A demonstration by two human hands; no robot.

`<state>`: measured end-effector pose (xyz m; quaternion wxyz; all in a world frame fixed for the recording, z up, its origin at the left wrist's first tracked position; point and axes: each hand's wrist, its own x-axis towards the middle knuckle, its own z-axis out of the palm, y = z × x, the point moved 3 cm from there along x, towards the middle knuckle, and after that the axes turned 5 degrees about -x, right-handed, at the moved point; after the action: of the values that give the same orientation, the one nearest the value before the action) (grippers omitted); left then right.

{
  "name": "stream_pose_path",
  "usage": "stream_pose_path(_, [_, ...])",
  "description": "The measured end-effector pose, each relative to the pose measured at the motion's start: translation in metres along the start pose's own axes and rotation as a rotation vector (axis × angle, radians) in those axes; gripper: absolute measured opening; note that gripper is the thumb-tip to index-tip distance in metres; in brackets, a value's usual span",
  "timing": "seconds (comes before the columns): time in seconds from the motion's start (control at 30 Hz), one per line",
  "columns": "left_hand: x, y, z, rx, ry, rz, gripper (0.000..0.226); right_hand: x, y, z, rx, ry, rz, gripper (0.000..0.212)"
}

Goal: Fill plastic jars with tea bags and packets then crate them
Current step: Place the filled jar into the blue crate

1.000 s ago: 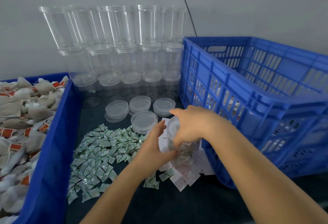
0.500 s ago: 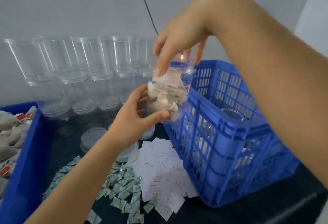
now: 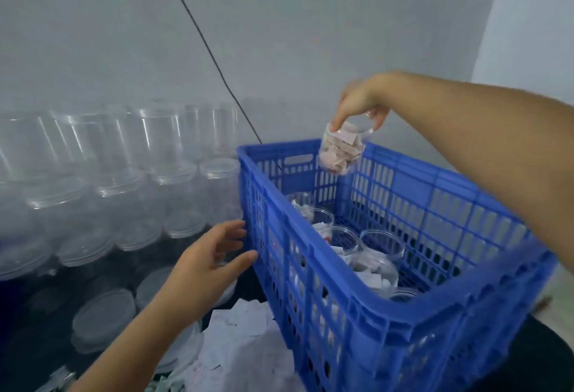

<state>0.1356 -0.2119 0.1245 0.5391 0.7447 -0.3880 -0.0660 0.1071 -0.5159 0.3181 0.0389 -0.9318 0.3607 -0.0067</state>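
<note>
R hand (image 3: 362, 103) up over far end of blue crate (image 3: 357, 308), fingers curled down around top rim of filled jar (image 3: 341, 151), gripping it from above. Jar clear plastic, packed w/ pale tea bags and white paper packets, some red marks inside. Hangs upright, a bit tilted, bottom just below level of crate's far rim, not touching crate floor. No lid to see on it, but top hidden by fingers, so cannot tell for sure.

L hand (image 3: 206, 259) low beside crate's left wall, near the front-left corner. Fingers relaxed and spread, holding nothing; thumb tip close to the wall or just touching, cannot tell which.

Inside crate: row of jars in crate (image 3: 354, 252) along the left wall, standing upright, open mouths up, w/ white packets and tea bags inside. Rest of crate floor bare blue grid.

Left of crate: empty jars (image 3: 118, 174) stacked in several layers against grey wall (image 3: 279, 34), clear, blurred. In front of them, round clear lids (image 3: 104, 314) lying on dark table (image 3: 543, 360). White paper packets (image 3: 245, 345) in a loose pile just beside crate's front-left corner. Few green packets (image 3: 167, 387) at bottom edge, mostly cut off. Thin black cable (image 3: 205, 47) running down the wall toward behind crate.
</note>
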Motion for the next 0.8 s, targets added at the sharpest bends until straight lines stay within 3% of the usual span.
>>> stream_pose_path(0.13, [0.002, -0.011, 0.003, -0.015, 0.024, -0.026, 0.038, 0.014, 0.032, 0.078, -0.064, -0.058, -0.009, 0.068])
stream_pose_path(0.23, [0.002, -0.018, 0.006, -0.009, 0.031, -0.035, 0.037, 0.023, 0.053, 0.120, -0.127, -0.073, 0.009, 0.077])
stream_pose_path(0.37, [0.002, -0.024, 0.010, 0.023, 0.017, -0.038, 0.038, 0.032, 0.070, 0.169, -0.078, -0.220, 0.028, 0.091])
stream_pose_path(0.5, [0.002, -0.025, 0.010, 0.074, -0.005, -0.024, 0.053, 0.038, 0.074, 0.187, -0.092, -0.343, -0.021, 0.090])
stream_pose_path(0.8, [0.001, -0.036, 0.011, 0.161, -0.022, -0.022, 0.042, 0.029, 0.071, 0.196, -0.379, -0.567, -0.079, 0.093])
